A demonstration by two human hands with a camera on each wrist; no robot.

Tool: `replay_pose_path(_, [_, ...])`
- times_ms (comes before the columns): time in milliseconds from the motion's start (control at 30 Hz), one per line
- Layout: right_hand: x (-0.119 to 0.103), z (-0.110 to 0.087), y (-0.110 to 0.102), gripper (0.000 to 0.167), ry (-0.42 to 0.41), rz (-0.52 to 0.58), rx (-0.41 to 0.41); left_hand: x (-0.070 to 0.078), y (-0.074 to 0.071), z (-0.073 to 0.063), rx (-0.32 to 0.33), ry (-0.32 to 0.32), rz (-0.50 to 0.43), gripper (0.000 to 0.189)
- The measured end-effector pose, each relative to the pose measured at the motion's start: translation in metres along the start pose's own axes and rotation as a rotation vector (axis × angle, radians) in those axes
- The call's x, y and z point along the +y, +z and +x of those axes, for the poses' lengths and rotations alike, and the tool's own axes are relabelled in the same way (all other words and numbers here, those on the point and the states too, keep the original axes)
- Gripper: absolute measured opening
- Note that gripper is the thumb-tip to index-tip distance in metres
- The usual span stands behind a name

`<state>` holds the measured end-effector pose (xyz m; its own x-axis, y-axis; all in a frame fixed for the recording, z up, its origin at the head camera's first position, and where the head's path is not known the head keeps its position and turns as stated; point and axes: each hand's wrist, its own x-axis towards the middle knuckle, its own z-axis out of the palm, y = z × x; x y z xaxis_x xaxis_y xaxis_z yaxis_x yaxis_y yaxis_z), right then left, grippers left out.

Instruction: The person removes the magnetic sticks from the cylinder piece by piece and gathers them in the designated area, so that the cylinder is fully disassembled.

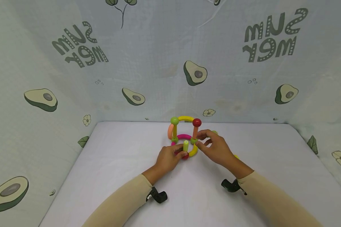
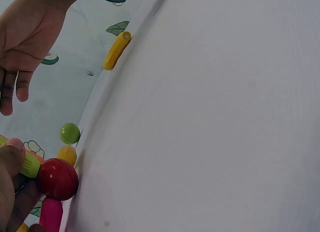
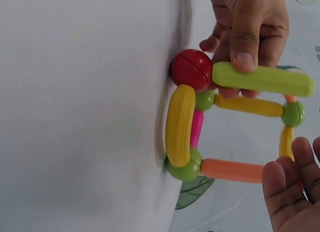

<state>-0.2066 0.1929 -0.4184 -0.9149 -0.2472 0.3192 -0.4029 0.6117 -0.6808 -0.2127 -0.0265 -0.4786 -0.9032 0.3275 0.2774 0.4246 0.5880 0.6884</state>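
Note:
A frame of coloured magnetic rods and balls stands on the white table. My left hand [image 1: 170, 156] pinches a light green rod [image 3: 265, 80] between thumb and fingers; the rod rises upright from a red ball [image 3: 191, 70] at the frame's near corner. A curved yellow rod [image 3: 180, 126] links that ball to a green ball [image 3: 185, 164]. On the frame's right side, my right hand [image 1: 214, 147] is beside the upright orange rod [image 3: 231, 170], its fingers loosely extended and gripping nothing. Whether its fingertips touch the frame cannot be told. Another red ball [image 1: 197, 122] tops the orange rod.
Behind the right hand, a green piece [image 1: 214, 132] lies partly hidden. A yellow rod [image 2: 117, 51] rests on the table near the right forearm. The patterned cloth wall [image 1: 164, 94] rises behind the table's back edge.

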Motion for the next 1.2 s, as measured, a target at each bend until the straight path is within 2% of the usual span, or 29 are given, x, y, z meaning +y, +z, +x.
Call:
replay_pose_path(300, [-0.009,0.0,0.019,0.036,-0.034,0.031,-0.077,-0.001,0.0,0.0,0.019,0.045,0.007,0.035])
replay_pose_path(600, [-0.013,0.002,0.03,0.035,-0.045,0.028,-0.059,-0.001,-0.001,-0.001,0.024,0.071,0.024,0.032])
replay_pose_path(1200, [-0.014,0.001,0.03,0.031,0.001,0.023,-0.071,0.006,-0.008,0.0,-0.017,0.025,0.01,0.035])
